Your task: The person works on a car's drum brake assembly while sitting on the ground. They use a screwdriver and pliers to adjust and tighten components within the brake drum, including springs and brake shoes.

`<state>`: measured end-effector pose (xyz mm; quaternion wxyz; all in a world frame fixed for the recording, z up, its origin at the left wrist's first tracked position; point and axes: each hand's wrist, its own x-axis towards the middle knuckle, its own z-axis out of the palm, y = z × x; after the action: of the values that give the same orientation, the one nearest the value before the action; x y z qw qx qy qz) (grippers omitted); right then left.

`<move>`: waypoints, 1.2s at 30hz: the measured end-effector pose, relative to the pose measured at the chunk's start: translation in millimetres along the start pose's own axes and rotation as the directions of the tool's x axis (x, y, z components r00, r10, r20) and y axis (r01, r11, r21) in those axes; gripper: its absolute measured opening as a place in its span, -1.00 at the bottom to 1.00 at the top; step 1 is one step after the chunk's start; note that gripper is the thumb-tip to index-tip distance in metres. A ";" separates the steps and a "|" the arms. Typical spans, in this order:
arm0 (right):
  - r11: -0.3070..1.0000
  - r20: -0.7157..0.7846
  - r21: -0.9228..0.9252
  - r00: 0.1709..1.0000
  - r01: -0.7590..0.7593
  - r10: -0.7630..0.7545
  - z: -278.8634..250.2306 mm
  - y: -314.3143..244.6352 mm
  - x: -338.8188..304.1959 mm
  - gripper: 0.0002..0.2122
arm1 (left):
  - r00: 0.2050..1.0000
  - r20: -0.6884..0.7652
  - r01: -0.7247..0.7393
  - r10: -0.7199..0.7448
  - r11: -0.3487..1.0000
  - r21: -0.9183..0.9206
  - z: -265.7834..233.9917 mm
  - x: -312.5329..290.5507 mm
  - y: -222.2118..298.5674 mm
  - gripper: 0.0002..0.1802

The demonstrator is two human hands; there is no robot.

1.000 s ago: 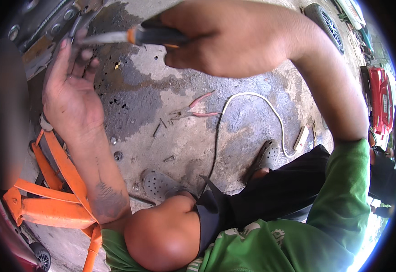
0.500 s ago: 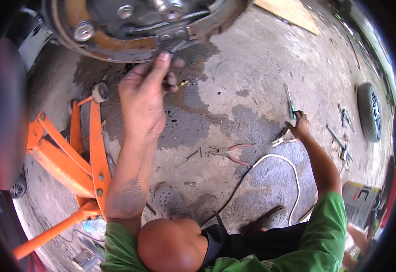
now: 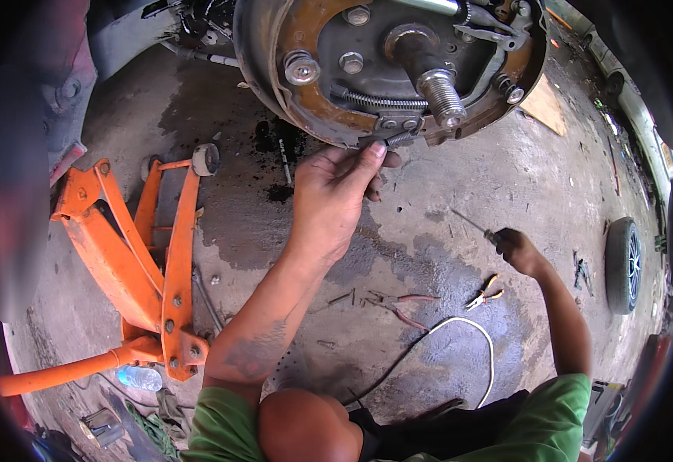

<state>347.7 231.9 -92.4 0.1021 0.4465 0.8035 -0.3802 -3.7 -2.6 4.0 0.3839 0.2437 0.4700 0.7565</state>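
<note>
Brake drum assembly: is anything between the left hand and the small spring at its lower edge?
Nothing visible. The left hand already has its fingertips on the small spring beneath the brake drum assembly. The right hand holds a screwdriver apart, over the floor.

The left hand [image 3: 332,196] reaches up to the lower edge of a rusty brake drum backing plate [image 3: 290,85], its fingertips [image 3: 377,150] touching a small dark spring end [image 3: 399,138] just below the threaded spindle [image 3: 440,96]; the right hand [image 3: 517,250] is low over the concrete floor [image 3: 467,185], closed round a thin screwdriver [image 3: 471,225] whose shaft points up and left; red-handled pliers [image 3: 398,302] and yellow-handled pliers [image 3: 484,294] lie on the floor between the arms; a white cable [image 3: 484,346] loops near them; an orange floor jack [image 3: 147,269] stands to the left; a tyre [image 3: 623,264] lies at the far right.
</note>
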 end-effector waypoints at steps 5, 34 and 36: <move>0.807 -0.236 -0.320 0.783 0.496 -0.575 -52.6 -181.6 -121.0 -0.70 | 0.998 0.025 -0.061 0.062 0.997 -0.047 -2.5 2.9 -10.6 -0.81; 0.758 -0.094 -0.430 0.811 0.490 -0.577 -58.2 -293.1 -109.1 -0.85 | 0.945 -0.112 -0.324 0.309 0.932 -0.165 8.2 0.3 -37.3 -0.86; 0.743 -0.081 -0.391 0.784 0.542 -0.615 -56.7 -284.1 -101.7 -0.83 | 0.942 -0.059 -0.335 0.330 0.928 -0.165 0.2 1.4 -33.9 -0.85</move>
<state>190.8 117.9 145.6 -0.0275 0.1848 0.9624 -0.1970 7.5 7.6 -26.4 0.2626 0.2744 0.3604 0.8520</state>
